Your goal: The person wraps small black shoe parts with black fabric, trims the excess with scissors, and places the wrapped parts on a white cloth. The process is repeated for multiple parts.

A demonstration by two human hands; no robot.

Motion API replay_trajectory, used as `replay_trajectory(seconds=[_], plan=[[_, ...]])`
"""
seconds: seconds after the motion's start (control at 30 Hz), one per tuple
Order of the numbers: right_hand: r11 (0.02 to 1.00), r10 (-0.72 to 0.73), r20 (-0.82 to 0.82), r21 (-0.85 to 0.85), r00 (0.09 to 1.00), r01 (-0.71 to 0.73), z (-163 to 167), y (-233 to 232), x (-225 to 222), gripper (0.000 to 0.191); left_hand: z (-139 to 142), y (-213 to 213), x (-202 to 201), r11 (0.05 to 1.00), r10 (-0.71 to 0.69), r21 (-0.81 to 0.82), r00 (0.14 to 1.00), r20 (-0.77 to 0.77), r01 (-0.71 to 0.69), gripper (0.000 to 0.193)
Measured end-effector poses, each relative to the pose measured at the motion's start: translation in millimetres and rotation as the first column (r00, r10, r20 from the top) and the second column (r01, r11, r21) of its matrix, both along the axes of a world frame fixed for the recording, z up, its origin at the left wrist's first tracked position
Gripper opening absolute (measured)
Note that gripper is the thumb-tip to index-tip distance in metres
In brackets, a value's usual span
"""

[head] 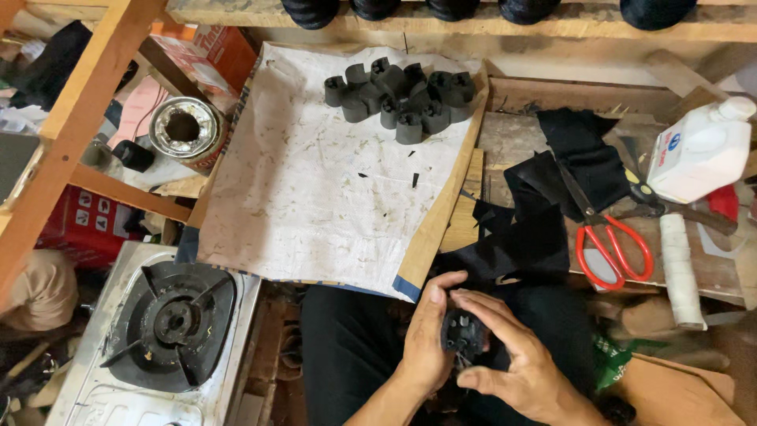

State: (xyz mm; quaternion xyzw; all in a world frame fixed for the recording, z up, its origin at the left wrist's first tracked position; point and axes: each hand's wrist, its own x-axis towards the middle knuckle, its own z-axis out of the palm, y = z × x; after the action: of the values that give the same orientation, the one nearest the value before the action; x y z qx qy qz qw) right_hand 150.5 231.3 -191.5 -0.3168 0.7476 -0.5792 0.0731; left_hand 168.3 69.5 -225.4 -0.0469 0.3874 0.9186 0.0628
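Both hands grasp one small black moulded piece over the lap: left hand cradles it steady, right hand fingers its edge. Finished-looking black pieces cluster at twelve o'clock on the papered bench; red scissors lie at two o'clock.

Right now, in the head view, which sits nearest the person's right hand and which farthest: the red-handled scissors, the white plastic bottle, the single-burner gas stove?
From the right hand:
1. Red-handled scissors, up to its right.
2. White plastic bottle, farther up right.
3. Single-burner gas stove, far left.
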Motion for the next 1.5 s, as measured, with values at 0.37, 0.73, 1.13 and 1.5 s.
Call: replay_trajectory(seconds=[0.37,0.73,1.13,1.5], plan=[[0.942,-0.151,-0.555,0.17,0.818,0.289,21.1,-5.2,-4.8,0.064,31.9,-30.1,7.7,0.74,-0.217,-0.662,0.892,-0.397,-0.115,0.051],[0.915,-0.262,-0.579,0.106,0.772,0.389,4.8,-7.6,3.1,0.062,38.3,-32.9,9.9,0.636,-0.333,-0.758,0.835,-0.439,-0.145,0.067],[0.804,0.033,0.902,-0.28,0.431,0.524,-55.2,3.1,6.5,0.042,38.2,-35.5,1.7,0.341,-0.281,-0.78,0.735,-0.617,-0.525,0.066],[0.993,-0.073,0.699,-0.012,0.712,0.114,-17.5,13.3,-7.4,0.053,38.3,-50.4,1.3,0.368,-0.451,-0.87,0.755,-0.475,-0.327,0.068]])
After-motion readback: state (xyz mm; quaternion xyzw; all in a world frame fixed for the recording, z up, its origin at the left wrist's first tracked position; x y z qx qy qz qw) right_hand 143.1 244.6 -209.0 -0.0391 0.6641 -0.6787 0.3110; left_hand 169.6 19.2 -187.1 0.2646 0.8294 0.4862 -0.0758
